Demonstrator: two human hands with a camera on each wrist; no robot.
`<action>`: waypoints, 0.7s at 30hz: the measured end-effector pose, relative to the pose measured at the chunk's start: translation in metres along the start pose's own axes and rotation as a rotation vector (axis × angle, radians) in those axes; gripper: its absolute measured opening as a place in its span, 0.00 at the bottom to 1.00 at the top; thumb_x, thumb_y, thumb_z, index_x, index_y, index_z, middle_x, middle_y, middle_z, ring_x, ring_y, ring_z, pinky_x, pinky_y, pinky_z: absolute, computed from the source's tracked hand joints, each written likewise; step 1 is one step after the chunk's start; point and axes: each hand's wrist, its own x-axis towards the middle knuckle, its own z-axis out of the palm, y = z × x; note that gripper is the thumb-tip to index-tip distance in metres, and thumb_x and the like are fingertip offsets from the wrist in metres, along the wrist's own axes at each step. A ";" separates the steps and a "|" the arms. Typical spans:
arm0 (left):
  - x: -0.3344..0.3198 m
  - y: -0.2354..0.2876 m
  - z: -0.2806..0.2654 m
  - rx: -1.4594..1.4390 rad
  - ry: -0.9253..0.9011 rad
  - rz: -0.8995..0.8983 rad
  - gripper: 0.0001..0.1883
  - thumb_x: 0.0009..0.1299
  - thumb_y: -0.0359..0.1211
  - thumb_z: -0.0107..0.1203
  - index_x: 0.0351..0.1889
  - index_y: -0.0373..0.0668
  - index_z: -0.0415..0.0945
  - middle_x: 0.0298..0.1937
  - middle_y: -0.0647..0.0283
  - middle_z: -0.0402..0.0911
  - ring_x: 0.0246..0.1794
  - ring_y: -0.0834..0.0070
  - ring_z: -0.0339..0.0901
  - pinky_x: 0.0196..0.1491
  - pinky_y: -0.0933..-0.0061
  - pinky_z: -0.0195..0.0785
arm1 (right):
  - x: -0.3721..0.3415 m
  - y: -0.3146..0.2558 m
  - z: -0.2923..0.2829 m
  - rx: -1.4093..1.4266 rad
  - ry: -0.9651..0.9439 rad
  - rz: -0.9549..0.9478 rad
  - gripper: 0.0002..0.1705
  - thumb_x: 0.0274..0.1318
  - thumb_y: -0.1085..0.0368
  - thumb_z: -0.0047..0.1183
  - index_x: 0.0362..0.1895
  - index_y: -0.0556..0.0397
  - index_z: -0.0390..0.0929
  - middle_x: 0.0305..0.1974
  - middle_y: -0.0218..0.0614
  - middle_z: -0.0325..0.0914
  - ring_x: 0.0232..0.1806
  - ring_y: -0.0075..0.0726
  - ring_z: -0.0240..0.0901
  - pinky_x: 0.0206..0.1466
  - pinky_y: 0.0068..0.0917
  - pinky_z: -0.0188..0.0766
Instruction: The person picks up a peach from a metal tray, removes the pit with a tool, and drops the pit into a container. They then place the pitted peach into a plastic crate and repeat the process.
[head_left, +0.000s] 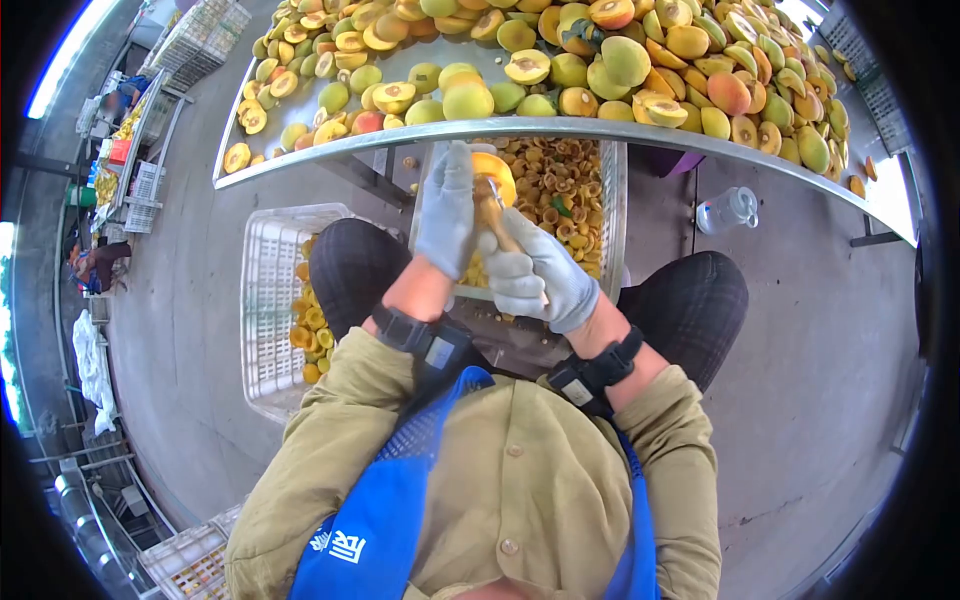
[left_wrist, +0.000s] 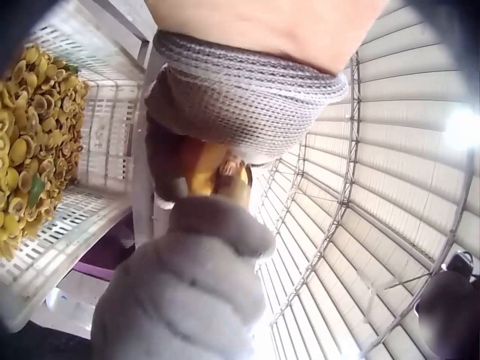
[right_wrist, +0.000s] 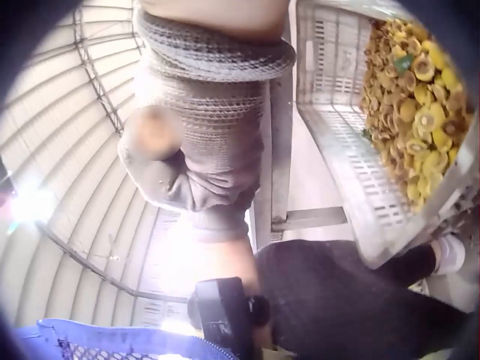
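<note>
My gloved left hand (head_left: 447,212) holds a yellow peach half (head_left: 494,170), its fingers and thumb around the fruit. In my gloved right hand (head_left: 540,278) is a wooden-handled pitting tool (head_left: 503,228), gripped with curled fingers, its metal end against the peach half's cut face. From the left wrist, the peach half (left_wrist: 201,165) shows between the left glove and the right hand (left_wrist: 187,277); much of it is hidden. In the right wrist view, the butt of the wooden handle (right_wrist: 157,133) sticks out of the right glove (right_wrist: 210,142).
A metal-edged table (head_left: 420,130) piled with halved peaches (head_left: 690,60) stands in front. Below it, a crate (head_left: 612,215) holds many small cut pieces. Another white crate (head_left: 270,300) with peach halves is beside the left knee. A clear plastic jug (head_left: 728,211) stands at the right.
</note>
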 end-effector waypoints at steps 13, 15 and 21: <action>0.000 0.021 -0.083 0.002 0.115 0.295 0.19 0.73 0.45 0.41 0.50 0.39 0.69 0.43 0.60 0.75 0.43 0.71 0.75 0.46 0.69 0.72 | -0.045 -0.005 0.015 -0.977 0.944 -0.262 0.29 0.63 0.42 0.36 0.37 0.59 0.69 0.16 0.27 0.62 0.11 0.21 0.59 0.13 0.20 0.60; -0.010 0.028 -0.134 0.201 0.187 0.453 0.18 0.73 0.44 0.43 0.51 0.40 0.70 0.45 0.60 0.75 0.44 0.71 0.75 0.46 0.70 0.73 | -0.053 0.001 0.009 -1.028 0.950 -0.266 0.28 0.63 0.43 0.38 0.38 0.60 0.69 0.17 0.28 0.64 0.12 0.22 0.61 0.15 0.21 0.63; -0.065 0.097 -0.188 0.900 0.506 0.665 0.21 0.70 0.37 0.48 0.57 0.34 0.65 0.49 0.59 0.73 0.47 0.72 0.73 0.51 0.76 0.68 | -0.049 -0.001 -0.012 -0.907 0.818 -0.312 0.25 0.62 0.46 0.42 0.39 0.59 0.68 0.19 0.32 0.68 0.16 0.25 0.67 0.18 0.23 0.68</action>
